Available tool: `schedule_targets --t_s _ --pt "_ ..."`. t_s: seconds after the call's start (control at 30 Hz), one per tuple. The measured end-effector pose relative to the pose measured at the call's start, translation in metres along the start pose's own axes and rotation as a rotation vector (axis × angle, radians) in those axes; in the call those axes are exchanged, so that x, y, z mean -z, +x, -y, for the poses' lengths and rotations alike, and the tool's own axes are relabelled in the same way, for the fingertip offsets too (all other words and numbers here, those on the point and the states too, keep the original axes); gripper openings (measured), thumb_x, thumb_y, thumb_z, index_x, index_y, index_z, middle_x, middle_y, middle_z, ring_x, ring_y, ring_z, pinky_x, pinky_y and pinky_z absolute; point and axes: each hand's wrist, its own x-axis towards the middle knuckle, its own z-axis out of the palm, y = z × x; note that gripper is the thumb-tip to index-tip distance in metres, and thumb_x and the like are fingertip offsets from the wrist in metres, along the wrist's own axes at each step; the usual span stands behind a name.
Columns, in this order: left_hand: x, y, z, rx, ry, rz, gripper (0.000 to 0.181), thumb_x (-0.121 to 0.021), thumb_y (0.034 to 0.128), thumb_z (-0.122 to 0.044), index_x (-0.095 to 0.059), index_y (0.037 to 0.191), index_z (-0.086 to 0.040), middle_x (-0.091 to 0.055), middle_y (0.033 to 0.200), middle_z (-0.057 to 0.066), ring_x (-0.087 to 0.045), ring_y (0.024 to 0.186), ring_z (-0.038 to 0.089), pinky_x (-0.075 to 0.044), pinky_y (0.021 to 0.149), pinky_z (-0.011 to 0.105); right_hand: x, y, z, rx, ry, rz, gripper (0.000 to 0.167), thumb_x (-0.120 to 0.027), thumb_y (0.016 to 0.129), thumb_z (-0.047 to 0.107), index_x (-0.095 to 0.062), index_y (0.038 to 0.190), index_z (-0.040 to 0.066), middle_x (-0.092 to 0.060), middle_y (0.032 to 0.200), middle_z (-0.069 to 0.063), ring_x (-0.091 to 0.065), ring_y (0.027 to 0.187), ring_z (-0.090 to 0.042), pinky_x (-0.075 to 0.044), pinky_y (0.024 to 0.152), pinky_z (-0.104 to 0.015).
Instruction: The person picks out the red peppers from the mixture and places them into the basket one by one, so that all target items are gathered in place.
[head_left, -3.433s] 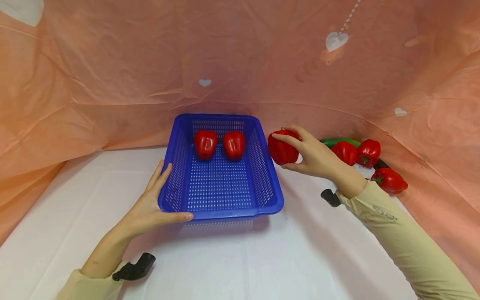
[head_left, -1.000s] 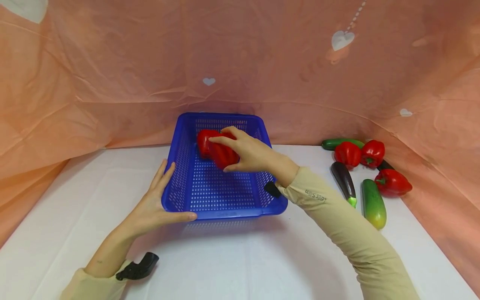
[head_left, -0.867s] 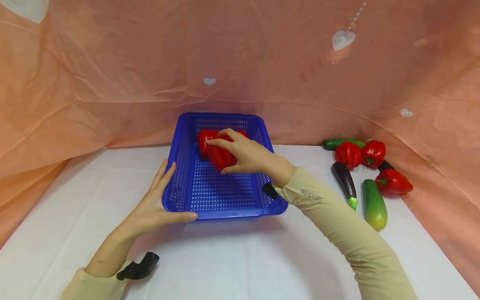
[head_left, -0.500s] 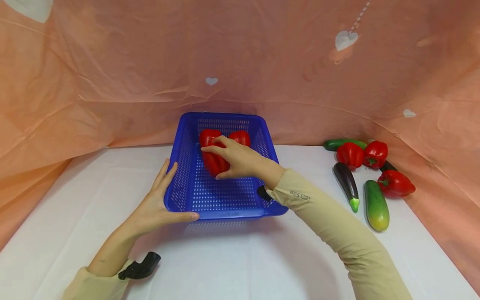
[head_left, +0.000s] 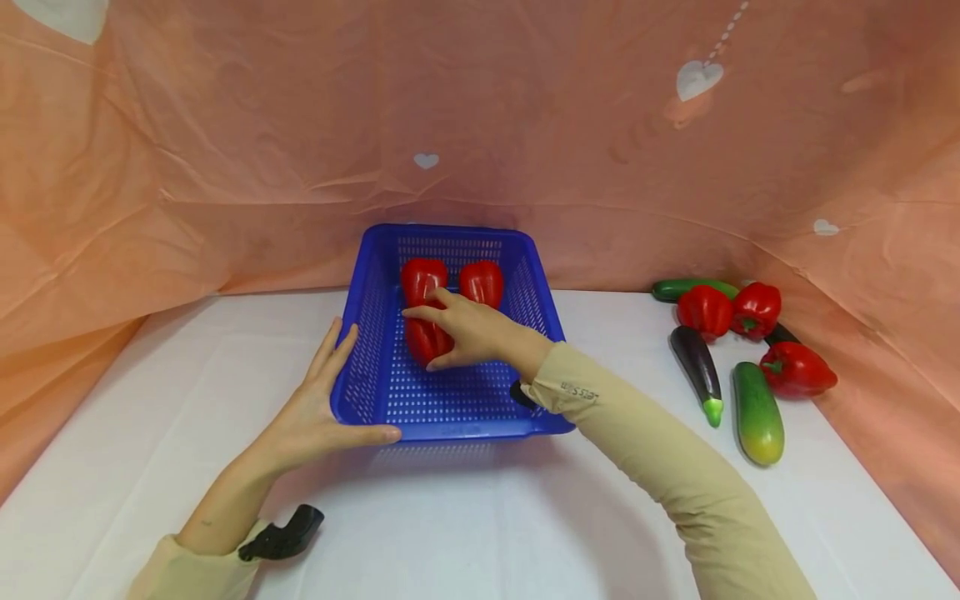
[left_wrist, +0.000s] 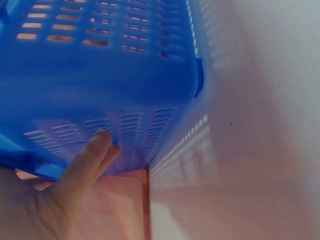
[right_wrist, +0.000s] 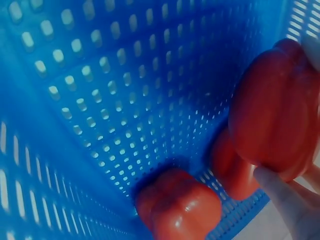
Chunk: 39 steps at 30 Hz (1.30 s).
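Note:
Inside a blue plastic basket [head_left: 457, 431], my right hand [head_left: 472, 331] grips a red bell pepper [head_left: 426, 340], thumb on the near side and fingers over the far side. In the right wrist view this bell pepper [right_wrist: 275, 112] appears above the basket floor, close to one wall. Two more red bell peppers, a left one [head_left: 423, 279] and a right one [head_left: 482, 281], lie at the basket's back end. My left hand [head_left: 306, 423] spans the basket's front left corner, its straight fingers against the outer side wall and the thumb along the front rim.
On the white cloth [head_left: 450, 525] to the right lie an eggplant [head_left: 696, 371], a yellow-ended cucumber-like vegetable [head_left: 757, 417], several red bell peppers [head_left: 705, 312] and a green vegetable [head_left: 675, 288]. A dark item is partly hidden among them. An orange curtain [head_left: 487, 100] hangs behind.
My right hand has carried the bell pepper from right of the basket over its rim, then down and toward me in front of the left pepper. My left hand has stayed at the corner.

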Motion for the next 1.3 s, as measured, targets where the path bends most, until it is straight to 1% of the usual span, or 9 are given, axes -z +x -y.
schedule_targets --t_s 0.13,0.27,0.47,0.7,0.87,0.97,1.07,1.13,1.3 --pt "0.0 -0.001 -0.001 -0.001 0.001 -0.004 0.126 -0.087 0.0657 -0.039 0.001 0.155 -0.026 0.017 0.161 0.0 -0.002 0.144 0.049 -0.018 0.101 0.077 -0.003 0.004 0.002 0.01 0.005 0.015 0.077 -0.077 0.079 0.039 -0.042 0.146 0.02 -0.04 0.144 -0.017 -0.048 0.129 -0.033 -0.046 0.102 -0.046" --pt "-0.001 -0.001 -0.002 -0.003 -0.004 -0.007 0.126 -0.087 0.0657 -0.038 0.001 0.155 -0.026 0.016 0.161 -0.001 -0.003 0.144 0.049 -0.018 0.101 0.077 -0.007 0.007 0.003 -0.007 -0.004 0.043 0.078 -0.076 0.079 0.042 -0.041 0.146 0.022 -0.04 0.144 -0.017 -0.048 0.129 -0.032 -0.046 0.101 -0.046" --pt "-0.001 -0.001 -0.001 -0.002 -0.006 -0.009 0.126 -0.087 0.0658 -0.038 0.001 0.155 -0.026 0.017 0.161 -0.002 -0.002 0.144 0.048 -0.018 0.102 0.077 -0.009 0.013 0.006 -0.03 -0.096 0.062 0.08 -0.075 0.078 0.048 -0.038 0.148 0.029 -0.04 0.145 -0.014 -0.045 0.132 -0.032 -0.05 0.095 -0.05" --pt "-0.002 -0.001 0.0 -0.004 -0.011 -0.011 0.126 -0.087 0.0658 -0.037 0.001 0.155 -0.026 0.017 0.161 0.0 -0.002 0.144 0.049 -0.017 0.101 0.077 -0.012 0.017 0.007 -0.033 -0.19 0.042 0.08 -0.071 0.079 0.054 -0.037 0.148 0.032 -0.041 0.144 -0.012 -0.045 0.132 -0.032 -0.054 0.09 -0.046" --pt "-0.003 -0.001 0.0 -0.006 -0.008 -0.009 0.126 -0.087 0.0656 -0.037 0.001 0.155 -0.025 0.016 0.161 0.0 -0.003 0.144 0.048 -0.017 0.101 0.077 -0.011 0.016 0.008 -0.037 -0.193 0.038 0.084 -0.072 0.076 0.057 -0.036 0.148 0.032 -0.04 0.145 -0.012 -0.044 0.133 -0.032 -0.053 0.091 -0.046" --pt "-0.003 -0.001 -0.001 0.0 -0.008 -0.004 0.126 -0.087 0.0658 -0.038 0.001 0.155 -0.025 0.016 0.161 0.0 -0.002 0.144 0.048 -0.017 0.101 0.077 -0.008 0.013 0.007 -0.054 -0.166 0.034 0.086 -0.072 0.075 0.059 -0.036 0.148 0.032 -0.038 0.148 -0.012 -0.041 0.136 -0.033 -0.051 0.094 -0.049" --pt "-0.002 -0.002 -0.002 0.007 -0.005 -0.001 0.125 -0.086 0.0659 -0.039 0.001 0.155 -0.026 0.016 0.161 -0.001 -0.001 0.145 0.048 -0.017 0.101 0.078 -0.001 0.01 0.007 -0.081 -0.112 0.009 0.085 -0.072 0.074 0.06 -0.037 0.148 0.033 -0.035 0.152 -0.011 -0.037 0.138 -0.034 -0.046 0.098 -0.054" --pt "-0.001 -0.002 -0.003 0.008 -0.003 -0.002 0.125 -0.086 0.0658 -0.039 0.001 0.155 -0.027 0.016 0.161 -0.001 -0.001 0.145 0.048 -0.017 0.1 0.078 0.005 0.007 0.006 -0.089 -0.073 -0.027 0.084 -0.072 0.074 0.059 -0.04 0.147 0.032 -0.035 0.152 -0.011 -0.036 0.139 -0.034 -0.043 0.101 -0.057" --pt "0.002 -0.003 -0.004 0.005 0.0 -0.003 0.126 -0.087 0.0654 -0.038 0.0 0.155 -0.027 0.016 0.161 0.0 -0.002 0.144 0.048 -0.017 0.1 0.078 0.019 -0.001 0.003 -0.064 -0.03 -0.14 0.08 -0.074 0.075 0.056 -0.045 0.144 0.029 -0.04 0.148 -0.011 -0.041 0.135 -0.031 -0.044 0.103 -0.05"
